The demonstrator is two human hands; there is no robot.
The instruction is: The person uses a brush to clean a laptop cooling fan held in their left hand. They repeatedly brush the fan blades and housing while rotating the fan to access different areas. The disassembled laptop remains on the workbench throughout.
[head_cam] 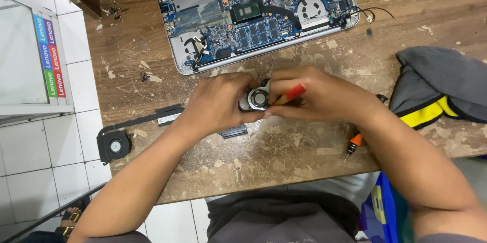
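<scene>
A small laptop cooling fan [257, 99] sits right at the middle of the worn wooden workbench [284, 157], caught between both hands just in front of the opened laptop [256, 17]. The left hand [220, 103] is curled around the fan's left side, fingers closed on its casing and pressing it to the bench. The right hand [314, 96] comes in from the other side, fingers pinched shut around a red-handled tool [290, 94] whose end lies against the fan's rim (whether it is a brush or a driver I cannot tell from here). Behind the hands, the laptop lies with its bottom cover off, blue circuit board and a second fan showing. At the bench's left edge lies another black fan with its heat pipe [124, 139]. To the right rests an orange-tipped screwdriver [352, 144], and beyond it a grey and yellow cloth [439, 93], well apart from the fan.
</scene>
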